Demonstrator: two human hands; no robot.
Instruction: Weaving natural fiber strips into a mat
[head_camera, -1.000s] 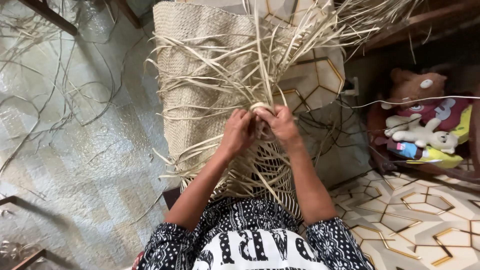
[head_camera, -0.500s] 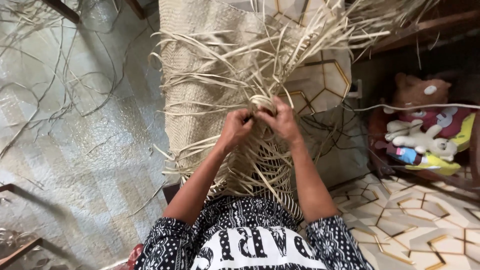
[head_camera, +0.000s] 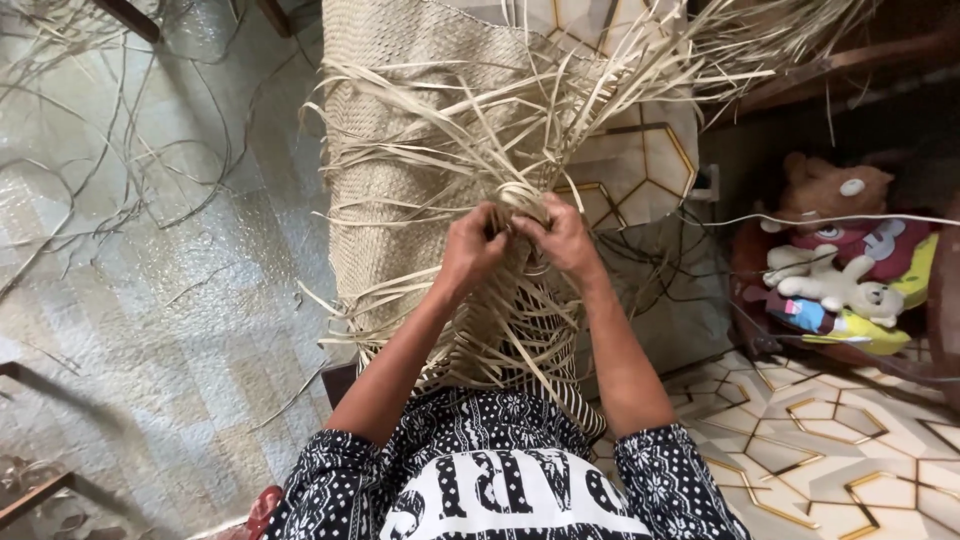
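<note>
Left hand and right hand meet at the middle of the picture, both closed on a looped bundle of pale strips pinched between their fingertips. That bundle rises from the half-woven mat, which stretches away from the person over the floor, its loose ends fanning out to all sides. Stray strands lie scattered on the shiny floor covering at left. Soft toys sit heaped at right, well apart.
</note>
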